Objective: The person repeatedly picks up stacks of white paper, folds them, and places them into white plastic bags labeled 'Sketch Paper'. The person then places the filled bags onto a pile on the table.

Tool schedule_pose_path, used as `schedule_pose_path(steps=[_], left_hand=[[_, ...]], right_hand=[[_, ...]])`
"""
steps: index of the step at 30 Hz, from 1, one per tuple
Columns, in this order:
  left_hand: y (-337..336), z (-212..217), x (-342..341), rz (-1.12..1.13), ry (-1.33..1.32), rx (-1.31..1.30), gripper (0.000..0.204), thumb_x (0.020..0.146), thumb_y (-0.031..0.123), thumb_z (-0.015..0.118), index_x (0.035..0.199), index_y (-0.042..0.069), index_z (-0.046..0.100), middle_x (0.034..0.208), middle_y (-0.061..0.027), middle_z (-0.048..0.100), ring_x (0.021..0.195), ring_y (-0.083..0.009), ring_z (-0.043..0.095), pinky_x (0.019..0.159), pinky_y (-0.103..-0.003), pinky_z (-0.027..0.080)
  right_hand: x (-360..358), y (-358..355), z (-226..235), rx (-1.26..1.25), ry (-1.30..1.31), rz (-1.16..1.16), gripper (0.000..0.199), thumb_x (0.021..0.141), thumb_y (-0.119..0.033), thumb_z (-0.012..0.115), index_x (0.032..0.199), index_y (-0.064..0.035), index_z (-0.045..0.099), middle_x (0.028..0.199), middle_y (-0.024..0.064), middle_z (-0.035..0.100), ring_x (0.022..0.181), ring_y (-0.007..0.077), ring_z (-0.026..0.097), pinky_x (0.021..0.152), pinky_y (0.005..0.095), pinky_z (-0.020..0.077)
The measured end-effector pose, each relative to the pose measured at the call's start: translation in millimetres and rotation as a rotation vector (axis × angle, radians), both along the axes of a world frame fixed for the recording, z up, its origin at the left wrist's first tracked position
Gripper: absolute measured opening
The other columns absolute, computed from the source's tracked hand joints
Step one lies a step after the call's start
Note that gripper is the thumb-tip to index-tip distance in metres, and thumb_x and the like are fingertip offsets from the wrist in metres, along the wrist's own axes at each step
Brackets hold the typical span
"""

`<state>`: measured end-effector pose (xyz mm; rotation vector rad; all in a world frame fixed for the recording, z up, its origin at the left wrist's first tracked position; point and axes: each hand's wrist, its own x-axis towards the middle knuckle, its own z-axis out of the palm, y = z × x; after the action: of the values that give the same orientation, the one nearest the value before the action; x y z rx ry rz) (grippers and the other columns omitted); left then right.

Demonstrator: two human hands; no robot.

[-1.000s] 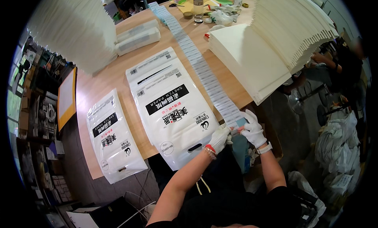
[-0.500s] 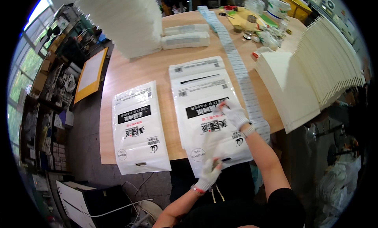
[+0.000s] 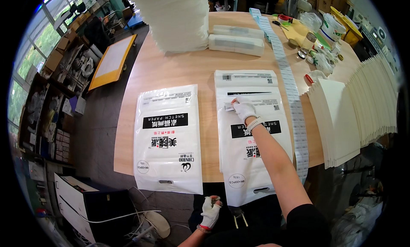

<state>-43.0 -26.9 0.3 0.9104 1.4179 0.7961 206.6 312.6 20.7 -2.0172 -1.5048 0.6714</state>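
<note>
The right forearm (image 3: 279,168) hides print on the bag (image 3: 235,155) right of centre; the white stack (image 3: 173,21) runs off the top edge; lower right, I see plastic (image 3: 361,219) only murkily.

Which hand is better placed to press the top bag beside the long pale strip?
Right, probably: the right hand is over that bag, while the left hand is beyond the near edge of the table.

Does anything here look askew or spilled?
The right-hand bag pile looks uneven: its top bag sits offset, exposing the far end of the bag beneath, and overhangs the table's near edge. Nothing looks spilled.
</note>
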Motion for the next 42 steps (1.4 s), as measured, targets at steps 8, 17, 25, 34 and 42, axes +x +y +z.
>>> schedule_pose_path(steps=[8, 17, 25, 34, 42], left_hand=[[4, -15, 2, -0.040, -0.085, -0.078, 0.022, 0.082, 0.006, 0.055, 0.100, -0.003, 0.048, 0.091, -0.0094, 0.058, 0.075, -0.0133, 0.058, 0.067, -0.025, 0.048], [12, -21, 20, -0.062, -0.157, -0.111, 0.064, 0.080, 0.019, 0.064, 0.127, -0.008, 0.032, 0.108, -0.0146, 0.055, 0.094, -0.0184, 0.057, 0.083, -0.030, 0.046], [15, -15, 29, -0.243, -0.141, 0.124, 0.020, 0.088, 0.019, 0.050, 0.079, 0.001, 0.049, 0.068, -0.0009, 0.045, 0.065, -0.0091, 0.041, 0.057, -0.026, 0.036], [70, 90, 23, -0.339, -0.153, 0.661, 0.025, 0.086, 0.016, 0.050, 0.068, 0.002, 0.041, 0.058, -0.0070, 0.037, 0.053, -0.0156, 0.038, 0.049, -0.032, 0.031], [98, 117, -101, 0.740, -0.610, 0.558, 0.033, 0.085, 0.019, 0.046, 0.111, 0.000, 0.050, 0.099, -0.0103, 0.054, 0.093, -0.0229, 0.054, 0.080, -0.038, 0.047]], right_hand=[[-5, 0, 12, -0.006, -0.111, 0.003, 0.018, 0.077, -0.023, 0.053, 0.088, -0.0118, 0.063, 0.079, 0.0116, 0.063, 0.074, 0.0264, 0.060, 0.068, 0.0361, 0.0459], [-19, -4, 14, -0.101, -0.171, 0.068, 0.026, 0.078, -0.024, 0.056, 0.101, -0.0115, 0.060, 0.092, 0.0149, 0.062, 0.087, 0.0313, 0.058, 0.075, 0.0388, 0.0450], [34, -57, 11, 0.120, 0.046, -0.147, 0.043, 0.080, -0.027, 0.059, 0.114, -0.0036, 0.049, 0.102, 0.0167, 0.058, 0.098, 0.0308, 0.054, 0.082, 0.0376, 0.0434], [62, -366, 18, -0.161, 1.021, -0.360, 0.031, 0.086, -0.015, 0.049, 0.112, 0.0004, 0.054, 0.102, 0.0092, 0.060, 0.089, 0.0157, 0.057, 0.077, 0.0277, 0.0455], [-104, -239, 30, -0.152, 0.460, 0.027, 0.035, 0.085, -0.033, 0.052, 0.105, -0.0046, 0.057, 0.089, 0.0143, 0.062, 0.080, 0.0195, 0.059, 0.071, 0.0299, 0.0452]])
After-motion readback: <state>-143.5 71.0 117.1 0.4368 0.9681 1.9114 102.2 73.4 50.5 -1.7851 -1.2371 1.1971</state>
